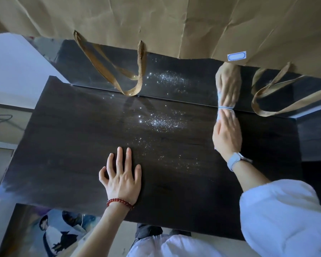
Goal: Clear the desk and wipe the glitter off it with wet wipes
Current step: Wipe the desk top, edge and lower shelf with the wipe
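A dark wooden desk (63, 145) fills the view. Silver glitter (163, 123) is scattered across its middle, thinning toward the front. My left hand (121, 179) lies flat on the desk with fingers spread, holding nothing, just left of the glitter. My right hand (227, 134) reaches to the desk's back right edge and presses a pale wet wipe (218, 115) against the surface. Most of the wipe is hidden under the fingers. A glossy dark back panel (93, 62) mirrors the hand and the glitter.
A large brown paper bag (156, 25) hangs over the back of the desk, its ribbon handles (133, 80) dangling before the panel. A second handle (267, 101) hangs right of my right hand. A printed picture (54, 234) lies below the desk's front left edge.
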The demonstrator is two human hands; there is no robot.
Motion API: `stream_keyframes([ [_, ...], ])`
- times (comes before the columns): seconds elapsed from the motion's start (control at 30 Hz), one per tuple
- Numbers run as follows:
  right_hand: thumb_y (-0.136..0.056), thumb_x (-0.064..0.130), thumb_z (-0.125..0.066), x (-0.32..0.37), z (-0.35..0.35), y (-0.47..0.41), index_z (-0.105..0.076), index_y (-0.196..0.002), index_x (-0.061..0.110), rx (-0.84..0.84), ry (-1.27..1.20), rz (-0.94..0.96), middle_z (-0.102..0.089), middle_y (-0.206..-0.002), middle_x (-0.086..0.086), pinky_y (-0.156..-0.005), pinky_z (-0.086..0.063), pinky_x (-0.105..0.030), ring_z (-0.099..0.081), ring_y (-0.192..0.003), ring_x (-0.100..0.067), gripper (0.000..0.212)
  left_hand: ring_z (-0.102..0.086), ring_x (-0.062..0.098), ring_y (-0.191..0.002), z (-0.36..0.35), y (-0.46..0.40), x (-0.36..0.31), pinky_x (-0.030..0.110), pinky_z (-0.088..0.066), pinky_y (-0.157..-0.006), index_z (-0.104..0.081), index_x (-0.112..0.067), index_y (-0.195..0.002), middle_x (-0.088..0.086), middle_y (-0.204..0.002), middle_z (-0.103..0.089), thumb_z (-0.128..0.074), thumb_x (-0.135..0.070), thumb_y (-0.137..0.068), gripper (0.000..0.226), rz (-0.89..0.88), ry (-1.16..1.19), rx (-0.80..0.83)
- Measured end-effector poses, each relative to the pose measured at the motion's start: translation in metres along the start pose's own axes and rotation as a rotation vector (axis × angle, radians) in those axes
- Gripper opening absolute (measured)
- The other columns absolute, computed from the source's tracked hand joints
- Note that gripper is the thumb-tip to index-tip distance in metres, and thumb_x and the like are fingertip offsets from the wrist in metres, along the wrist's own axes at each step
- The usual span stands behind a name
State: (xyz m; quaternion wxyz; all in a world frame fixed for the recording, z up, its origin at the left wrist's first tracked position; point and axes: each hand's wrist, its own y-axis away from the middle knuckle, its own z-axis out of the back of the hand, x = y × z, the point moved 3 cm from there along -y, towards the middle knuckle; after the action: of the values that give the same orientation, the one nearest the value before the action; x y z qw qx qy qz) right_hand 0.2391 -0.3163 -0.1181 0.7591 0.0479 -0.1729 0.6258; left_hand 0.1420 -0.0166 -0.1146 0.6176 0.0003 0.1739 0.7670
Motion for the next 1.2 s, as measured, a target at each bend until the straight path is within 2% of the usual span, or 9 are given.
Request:
stream_keyframes([
  [0.13, -0.091, 0.015, -0.025, 0.021, -0.003, -0.002, -0.045, -0.12, -0.004, -0.098, 0.01, -0.154, -0.051, -0.122, -0.023, -0.104, -0.034, -0.044, -0.042, -0.118, -0.038, 0.04, 0.001, 0.016, -0.14, 0.0, 0.0, 0.0, 0.04, -0.002, -0.107, -0.011, -0.035, -0.142, -0.008, -0.155, -0.008, -0.006, -0.055, -0.081, 0.064, -0.006, -0.003, 0.003],
  [0.3, -0.09, 0.019, -0.022, 0.101, -0.034, -0.007, -0.045, -0.119, 0.001, 0.045, -0.03, 0.129, -0.051, -0.121, -0.018, -0.107, -0.029, -0.04, -0.043, -0.117, -0.034, 0.041, -0.004, 0.017, -0.139, 0.002, -0.001, 0.0, 0.04, -0.002, -0.105, -0.016, -0.034, -0.141, -0.007, -0.154, -0.013, -0.008, -0.051, -0.083, 0.062, -0.02, 0.013, -0.014],
  [0.5, -0.09, 0.021, -0.027, 0.173, -0.066, -0.01, -0.04, -0.13, -0.001, 0.121, -0.049, 0.237, -0.048, -0.133, -0.019, -0.111, -0.028, -0.041, -0.041, -0.126, -0.032, 0.047, -0.028, 0.023, -0.131, 0.031, -0.016, 0.025, 0.046, -0.018, -0.103, -0.048, -0.023, -0.128, -0.002, -0.143, -0.041, -0.021, -0.044, -0.084, 0.055, 0.018, 0.214, -0.148],
  [0.67, -0.09, 0.022, -0.026, 0.232, -0.086, -0.017, -0.04, -0.13, -0.003, 0.178, -0.047, 0.352, -0.047, -0.135, -0.019, -0.112, -0.026, -0.042, -0.04, -0.128, -0.032, 0.05, -0.022, 0.025, -0.136, 0.056, -0.037, 0.086, 0.05, -0.014, -0.107, -0.047, -0.019, -0.127, 0.005, -0.145, -0.036, -0.032, -0.034, -0.085, 0.047, 0.213, 0.274, -0.244],
  [0.77, -0.088, 0.025, -0.026, 0.268, -0.1, -0.02, -0.042, -0.129, -0.004, 0.201, -0.043, 0.403, -0.047, -0.136, -0.021, -0.11, -0.03, -0.042, -0.042, -0.127, -0.033, 0.053, -0.017, 0.026, -0.138, 0.061, -0.045, 0.117, 0.049, -0.011, -0.109, -0.044, -0.018, -0.13, 0.005, -0.147, -0.032, -0.031, -0.035, -0.085, 0.05, 0.282, 0.247, -0.236],
  [0.9, -0.088, 0.028, -0.019, 0.322, -0.122, -0.026, -0.037, -0.133, -0.003, 0.281, -0.029, 0.478, -0.042, -0.14, -0.021, -0.113, -0.022, -0.04, -0.036, -0.132, -0.032, 0.058, -0.014, 0.024, -0.139, 0.056, -0.048, 0.143, 0.048, -0.009, -0.111, -0.04, -0.02, -0.133, 0.003, -0.149, -0.029, -0.031, -0.037, -0.088, 0.049, 0.308, 0.236, -0.19],
  [1.0, -0.089, 0.029, -0.015, 0.363, -0.133, -0.02, -0.032, -0.136, -0.003, 0.322, 0.005, 0.617, -0.035, -0.145, -0.019, -0.116, -0.017, -0.039, -0.027, -0.137, -0.03, 0.059, -0.02, 0.022, -0.137, 0.057, -0.048, 0.152, 0.045, -0.011, -0.11, -0.043, -0.021, -0.131, 0.0, -0.147, -0.035, -0.024, -0.044, -0.085, 0.055, 0.275, 0.279, -0.216],
  [1.1, -0.091, 0.027, -0.019, 0.386, -0.132, 0.012, -0.035, -0.135, 0.0, 0.333, -0.007, 0.81, -0.037, -0.144, -0.017, -0.116, -0.016, -0.039, -0.027, -0.137, -0.029, 0.054, -0.032, 0.022, -0.131, 0.069, -0.047, 0.164, 0.042, -0.017, -0.108, -0.046, -0.018, -0.129, 0.003, -0.139, -0.046, -0.028, -0.034, -0.086, 0.049, 0.305, 0.44, -0.281],
  [1.2, -0.091, 0.027, -0.026, 0.368, -0.12, 0.052, -0.038, -0.135, 0.002, 0.377, -0.046, 0.942, -0.041, -0.143, -0.014, -0.114, -0.014, -0.036, -0.032, -0.135, -0.026, 0.052, -0.039, 0.026, -0.127, 0.079, -0.044, 0.174, 0.042, -0.023, -0.107, -0.048, -0.015, -0.127, 0.008, -0.135, -0.05, -0.031, -0.027, -0.087, 0.045, 0.304, 0.49, -0.34],
])
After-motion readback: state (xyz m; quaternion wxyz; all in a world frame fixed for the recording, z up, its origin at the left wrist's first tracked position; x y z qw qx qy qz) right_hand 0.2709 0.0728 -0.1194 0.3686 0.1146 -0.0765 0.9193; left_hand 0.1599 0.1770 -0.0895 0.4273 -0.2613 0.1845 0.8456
